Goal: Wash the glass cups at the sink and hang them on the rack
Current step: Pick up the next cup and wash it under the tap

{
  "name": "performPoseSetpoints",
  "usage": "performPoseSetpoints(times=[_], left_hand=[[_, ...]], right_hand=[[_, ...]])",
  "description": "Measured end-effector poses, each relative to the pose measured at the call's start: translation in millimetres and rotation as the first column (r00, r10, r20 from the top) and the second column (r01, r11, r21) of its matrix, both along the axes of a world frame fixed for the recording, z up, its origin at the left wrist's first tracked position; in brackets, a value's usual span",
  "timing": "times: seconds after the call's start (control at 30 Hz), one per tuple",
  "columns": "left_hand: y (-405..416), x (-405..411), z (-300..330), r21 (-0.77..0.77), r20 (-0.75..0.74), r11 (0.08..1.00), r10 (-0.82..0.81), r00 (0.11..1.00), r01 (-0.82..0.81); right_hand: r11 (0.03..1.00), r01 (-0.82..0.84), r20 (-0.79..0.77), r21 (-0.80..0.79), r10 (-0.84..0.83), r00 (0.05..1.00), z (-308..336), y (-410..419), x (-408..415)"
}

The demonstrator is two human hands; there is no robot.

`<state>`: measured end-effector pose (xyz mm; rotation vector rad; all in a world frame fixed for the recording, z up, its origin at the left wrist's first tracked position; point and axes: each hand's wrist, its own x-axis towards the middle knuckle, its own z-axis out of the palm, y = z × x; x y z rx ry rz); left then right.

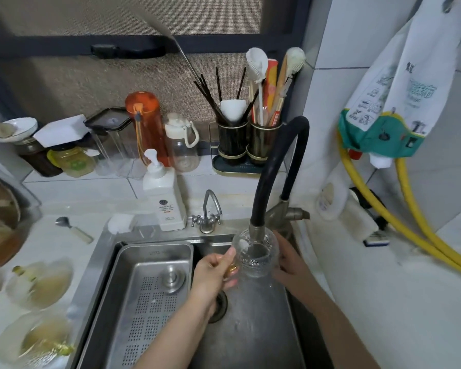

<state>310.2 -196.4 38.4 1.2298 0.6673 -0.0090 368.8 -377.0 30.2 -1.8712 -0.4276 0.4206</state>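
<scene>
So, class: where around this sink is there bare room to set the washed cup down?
Free: the counter patch between the spoon and the plates, and the perforated tray in the sink. Crowded: the back ledge, packed with jars, bottles and utensil holders.

Two hands (213, 272) (288, 259) and one glass cup (256, 255) at frame center. Two taps: a black hose one (277, 166) and a small chrome one (209, 211). Two utensil holders (232, 141) (264, 141) at upper center; two yellow hoses (415, 230) (383, 217) at right.

Clear ribbed glass cup (256, 255), upright under faucet spout (gold handle), over sink (264, 328) basin.
</scene>
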Motion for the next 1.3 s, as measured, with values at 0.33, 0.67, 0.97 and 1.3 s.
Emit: performPoseSetpoints(times=[0.33,0.67,0.97,1.3], left_hand=[[9,-34,11,0.165,0.019,0.923,-0.354,0.935,0.347],[31,-63,15,0.356,0.062,0.78,-0.569,0.82,0.514],[39,-95,3,0.324,0.107,0.813,-0.54,0.835,0.484],[15,-128,18,0.3,0.173,0.887,-0.412,0.895,0.35]], right_hand=[[0.989,0.062,-0.09,0.135,-0.05,0.995,16,10,-62],[0.974,0.226,-0.213,0.028,-0.215,0.953,9,21,-102],[0.964,0.265,-0.181,-0.007,-0.262,0.948,-7,26,-141],[0.979,0.203,0.089,0.035,-0.205,0.975,12,10,-165]])
